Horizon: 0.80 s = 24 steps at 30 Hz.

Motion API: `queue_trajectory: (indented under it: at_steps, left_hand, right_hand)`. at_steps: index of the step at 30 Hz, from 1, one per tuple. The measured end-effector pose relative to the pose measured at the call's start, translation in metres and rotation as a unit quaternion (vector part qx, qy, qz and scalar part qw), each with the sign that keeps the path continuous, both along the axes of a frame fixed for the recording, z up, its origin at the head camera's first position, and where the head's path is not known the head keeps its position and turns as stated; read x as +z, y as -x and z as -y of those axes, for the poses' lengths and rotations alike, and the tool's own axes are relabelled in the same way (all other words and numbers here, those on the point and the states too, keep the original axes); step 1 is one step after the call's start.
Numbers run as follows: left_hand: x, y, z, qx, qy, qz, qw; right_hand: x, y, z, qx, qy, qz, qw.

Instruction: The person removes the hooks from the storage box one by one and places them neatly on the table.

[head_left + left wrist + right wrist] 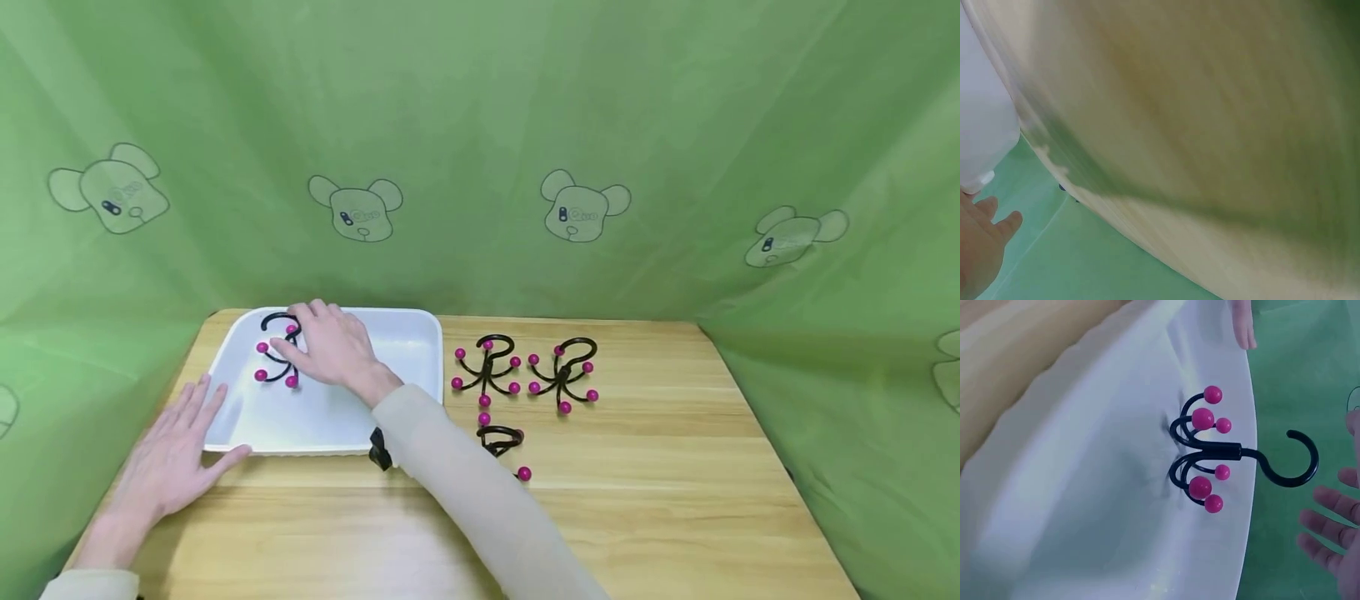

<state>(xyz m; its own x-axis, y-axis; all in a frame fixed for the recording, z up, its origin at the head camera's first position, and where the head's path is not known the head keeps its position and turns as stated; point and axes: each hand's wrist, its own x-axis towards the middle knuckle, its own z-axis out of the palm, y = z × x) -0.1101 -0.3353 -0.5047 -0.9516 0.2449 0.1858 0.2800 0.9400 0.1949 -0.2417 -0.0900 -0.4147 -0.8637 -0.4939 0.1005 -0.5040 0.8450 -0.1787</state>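
Note:
A black multi-arm hook with pink ball tips (1219, 451) stands in the white tray (405, 350), its curved hanger end up. My right hand (333, 343) is over the tray beside this hook and hides part of it in the head view. In the right wrist view the fingers (1329, 528) are spread and apart from the hanger end. At the tray's left front corner, my left hand (176, 454) lies with straight, spread fingers, touching or very near the rim.
To the right of the tray, two similar hooks (487, 367) (562, 375) stand on the wooden table (675, 467). A third hook (501, 442) is partly covered by my right sleeve (480, 492). Green cloth (480, 100) with bear prints surrounds the table.

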Motion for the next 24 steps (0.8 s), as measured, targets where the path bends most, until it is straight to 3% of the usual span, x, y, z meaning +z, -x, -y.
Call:
queue_trajectory:
  at_steps: [7, 16, 24]
  left_hand:
    - [-0.001, 0.000, -0.001, 0.002, -0.005, -0.001, 1.0000]
    - [-0.004, -0.001, -0.004, 0.003, -0.008, 0.001, 1.0000]
    - [-0.004, -0.001, -0.002, 0.003, -0.005, -0.010, 0.9999]
  right_hand:
    - [-0.007, 0.008, 0.001, 0.005, -0.014, 0.022, 1.000]
    - [-0.017, 0.016, 0.009, -0.006, -0.031, 0.025, 0.999]
    - [-0.021, 0.021, 0.015, 0.009, -0.025, 0.020, 0.999]
